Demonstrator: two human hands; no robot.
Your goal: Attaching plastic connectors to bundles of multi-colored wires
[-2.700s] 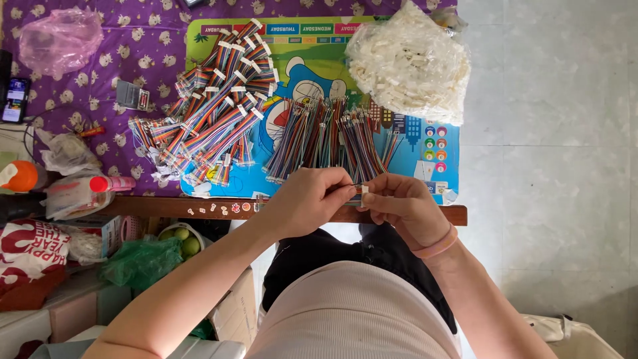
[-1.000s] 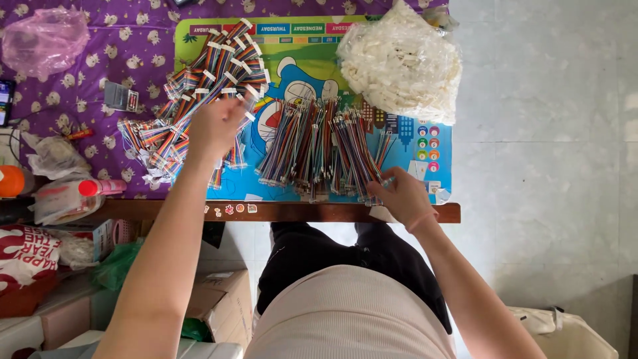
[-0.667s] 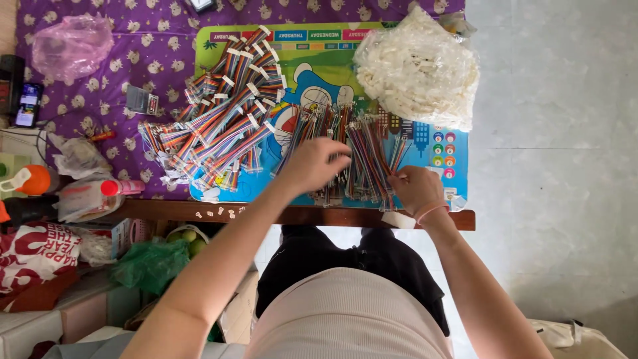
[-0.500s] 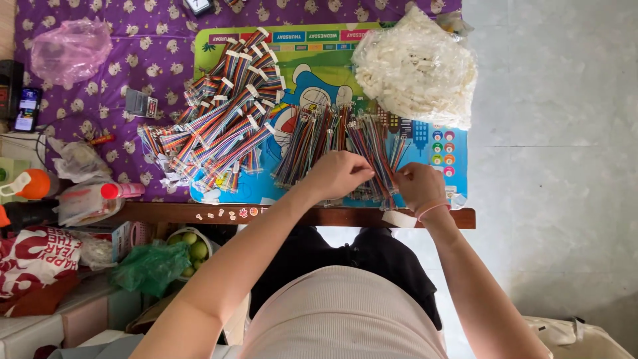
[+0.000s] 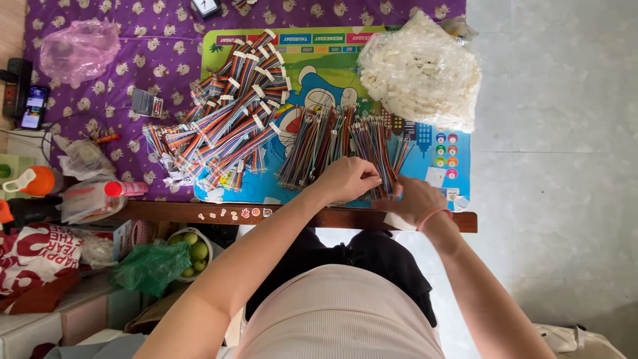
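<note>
My left hand (image 5: 349, 179) lies knuckles up on the near end of a spread of loose multicoloured wires (image 5: 325, 139), its fingers curled onto a few of them. Just to its right, at the table's front edge, my right hand (image 5: 413, 199) pinches the ends of the same wires, and its fingertips meet the left hand's. A pink band circles the right wrist. Left of the wires lies a pile of rainbow ribbon cables (image 5: 226, 126) with white connectors. Wires and cables rest on a colourful cartoon mat (image 5: 319, 50).
A clear bag of small white parts (image 5: 422, 70) sits at the mat's far right. On the purple patterned cloth (image 5: 153, 40) are a pink plastic bag (image 5: 80, 50) and a phone (image 5: 30, 106). Below the table's left are an orange-capped bottle (image 5: 33, 181), a bowl of green fruit (image 5: 193, 247) and a green bag (image 5: 149, 266).
Both hands earlier held a small piece at the table edge. The left hand then reached out to the ribbon cable pile and came back to the loose wires beside the right hand.
</note>
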